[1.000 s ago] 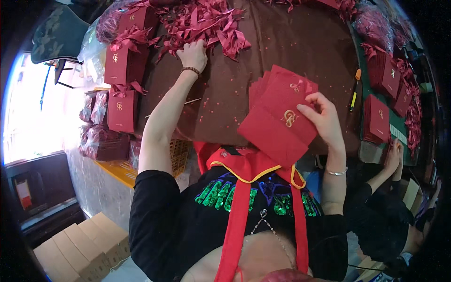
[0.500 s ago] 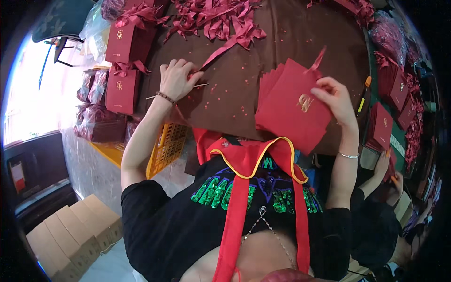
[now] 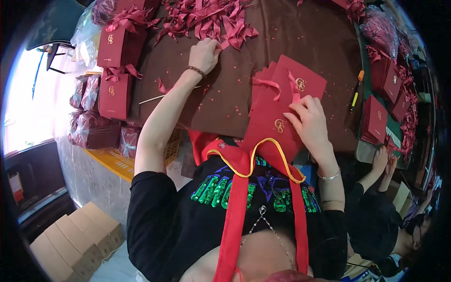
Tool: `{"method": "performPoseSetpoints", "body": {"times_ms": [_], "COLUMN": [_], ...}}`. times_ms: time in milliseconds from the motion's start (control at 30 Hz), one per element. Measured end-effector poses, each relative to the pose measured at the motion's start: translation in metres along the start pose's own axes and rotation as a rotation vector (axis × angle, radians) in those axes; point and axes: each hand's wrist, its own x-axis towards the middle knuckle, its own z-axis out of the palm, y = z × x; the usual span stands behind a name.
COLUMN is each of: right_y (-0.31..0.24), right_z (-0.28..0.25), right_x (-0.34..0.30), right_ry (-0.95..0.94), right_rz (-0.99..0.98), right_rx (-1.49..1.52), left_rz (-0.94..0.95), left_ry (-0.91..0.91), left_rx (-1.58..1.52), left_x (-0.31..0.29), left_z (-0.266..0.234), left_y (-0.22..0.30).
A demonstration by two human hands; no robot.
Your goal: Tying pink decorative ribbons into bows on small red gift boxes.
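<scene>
Left hand: the left hand (image 3: pixel 204 54) reaches far forward over the desk (image 3: pixel 221 98), its grip curled and pinching the near end of a red ribbon (image 3: pixel 235 41) at the edge of the ribbon pile (image 3: pixel 206 19).
Right hand: the right hand (image 3: pixel 310 123) rests on a stack of red paper bags (image 3: pixel 275 117), fingers pressed down on the top bag, thumb by its pink ribbon handle (image 3: pixel 282 87); the grip is closed onto the stack.
Bags in hand: the stack lies fanned at the near edge of the desk, just in front of the person's chest, each bag bearing a small gold emblem.
Ribbon pile: a loose heap of cut red strips at the far side of the desk, touching the left fingers.
Desk: covered in dark brown cloth, dotted with small red scraps.
Finished bags: red bags with tied bows (image 3: pixel 117 40) stand at the left edge; more lie in clear wrapping (image 3: pixel 87 94) beside them.
Thin stick: a pale stick (image 3: pixel 152 98) lies on the cloth near the left forearm.
Right edge: further red bags (image 3: pixel 376 120) and a yellow-and-orange pen (image 3: pixel 357 89).
Neighbour: another person's hands (image 3: pixel 383 160) show at lower right.
Floor: tan cardboard boxes (image 3: pixel 70 239) at lower left.
</scene>
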Motion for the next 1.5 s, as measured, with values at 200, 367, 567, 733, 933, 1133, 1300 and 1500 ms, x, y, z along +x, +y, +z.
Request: {"method": "performPoseSetpoints", "body": {"times_ms": [200, 367, 567, 733, 933, 1133, 1300, 1500], "right_y": [-0.012, -0.013, -0.007, 0.001, -0.002, 0.0, -0.001, 0.0], "right_z": [-0.006, -0.011, -0.014, -0.007, -0.008, -0.002, -0.001, 0.001], "right_x": [0.011, 0.017, 0.014, 0.013, 0.012, 0.01, 0.011, 0.008], "right_ry": [-0.06, -0.177, -0.377, -0.284, -0.295, -0.301, -0.303, -0.283], "right_rz": [0.053, 0.045, 0.343, 0.262, 0.344, 0.404, 0.366, 0.371], "right_rx": [0.122, 0.184, 0.482, 0.578, 0.707, 0.739, 0.681, 0.705], "left_rz": [0.061, 0.004, 0.146, 0.16, 0.256, -0.182, -0.199, 0.296], "left_ry": [0.053, -0.027, 0.158, 0.187, 0.224, -0.332, -0.376, -0.047], "left_rx": [-0.068, 0.298, 0.417, 0.349, 0.347, -1.02, -0.973, -0.442], "left_x": [-0.036, -0.026, -0.016, -0.018, -0.019, -0.056, -0.088, -0.09], "left_z": [-0.023, -0.013, -0.001, -0.004, -0.003, -0.052, -0.048, -0.048], "left_y": [-0.003, 0.011, 0.001, 0.016, 0.019, 0.106, 0.139, 0.159]}}
